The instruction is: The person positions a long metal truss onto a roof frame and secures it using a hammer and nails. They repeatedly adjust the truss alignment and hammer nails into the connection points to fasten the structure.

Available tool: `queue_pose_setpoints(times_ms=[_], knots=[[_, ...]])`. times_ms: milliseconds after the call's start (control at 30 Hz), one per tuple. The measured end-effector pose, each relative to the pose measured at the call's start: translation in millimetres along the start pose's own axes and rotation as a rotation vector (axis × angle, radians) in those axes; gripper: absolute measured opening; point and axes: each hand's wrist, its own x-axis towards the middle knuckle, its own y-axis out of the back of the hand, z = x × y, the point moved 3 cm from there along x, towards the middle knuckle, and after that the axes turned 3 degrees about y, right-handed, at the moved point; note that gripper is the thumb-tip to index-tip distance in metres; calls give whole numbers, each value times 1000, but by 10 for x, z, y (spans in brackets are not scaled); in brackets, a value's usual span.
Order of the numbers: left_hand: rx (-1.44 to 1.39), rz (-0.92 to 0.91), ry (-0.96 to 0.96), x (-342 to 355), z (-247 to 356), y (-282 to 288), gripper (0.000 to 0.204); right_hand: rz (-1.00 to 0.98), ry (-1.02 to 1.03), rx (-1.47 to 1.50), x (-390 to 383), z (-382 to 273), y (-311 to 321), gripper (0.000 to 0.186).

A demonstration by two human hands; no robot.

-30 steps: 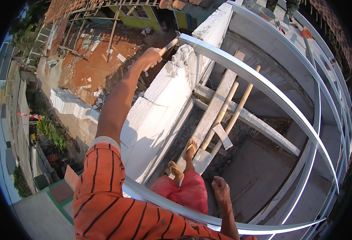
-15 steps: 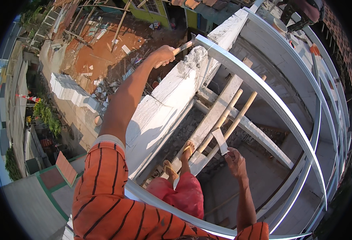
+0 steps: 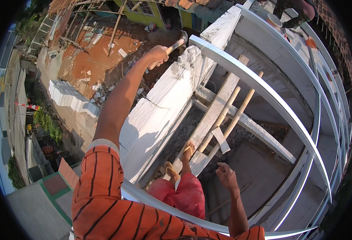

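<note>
My left hand (image 3: 158,56) is stretched out to the far left, closed round the wooden handle of a hammer (image 3: 170,49). The hammer's head is up, just left of the near end of a silver metal roof beam (image 3: 224,57), which rests by the broken top of a white block wall (image 3: 166,90). My right hand (image 3: 226,176) hangs lower right with its fingers curled; whether anything small is in them is hidden. A flat white strip (image 3: 221,140) shows over the bamboo poles (image 3: 228,114), apart from that hand.
My sandalled feet (image 3: 188,150) stand on a narrow plank (image 3: 214,114) above a deep room. Another metal beam (image 3: 156,203) crosses close before my body. More beams (image 3: 322,96) arch at right. Another person (image 3: 294,12) and a bucket (image 3: 274,20) are at far right.
My left hand has drawn the hammer slightly back from the beam's end. My right hand has moved down, away from the white strip that its fingertips seemed to touch before.
</note>
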Motion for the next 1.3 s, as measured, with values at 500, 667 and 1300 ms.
queue_pose_setpoints(times_ms=[500, 667, 1300], knots=[[-149, 184, 35, 34, 9, -131, 7, -2, -95, -8, -130, 105, -54, 37], [-61, 33, -53, -231, 290, -274, 47, -4, -139, -2, -229, 152, -97, 38], [-121, 230, 52, -119, 40, 11, 8, -21, -85, 28, -301, 206, -179, 37]])
